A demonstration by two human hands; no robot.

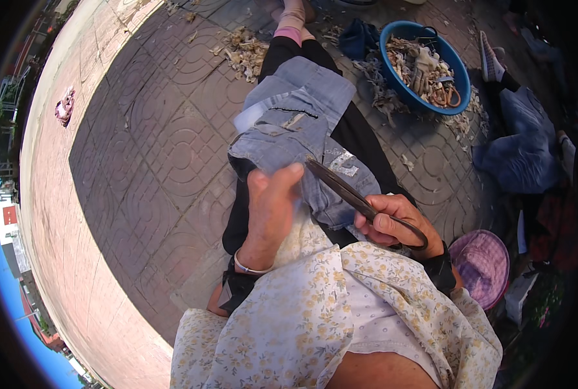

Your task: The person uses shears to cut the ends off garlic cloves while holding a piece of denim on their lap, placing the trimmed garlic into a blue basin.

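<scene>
A person's right hand (393,220) grips dark metal scissors (337,186) at the handles, the slim, tapered blades angled across to soft, faded denim (286,136) spread over the lap, just beyond the fingers. The blurred left hand (269,204) is at the cloth's near side, thumb raised; whether it pinches any fabric cannot be told. A glittery patch (345,163) marks the denim. Shaggy, pale scraps (422,65) fill a round blue basin (406,30) on patterned paving (172,155).

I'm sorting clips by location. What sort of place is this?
Outdoors, probably a paved public area: patterned paving tiles, a sunlit strip of ground and blue sky at the left edge.
</scene>
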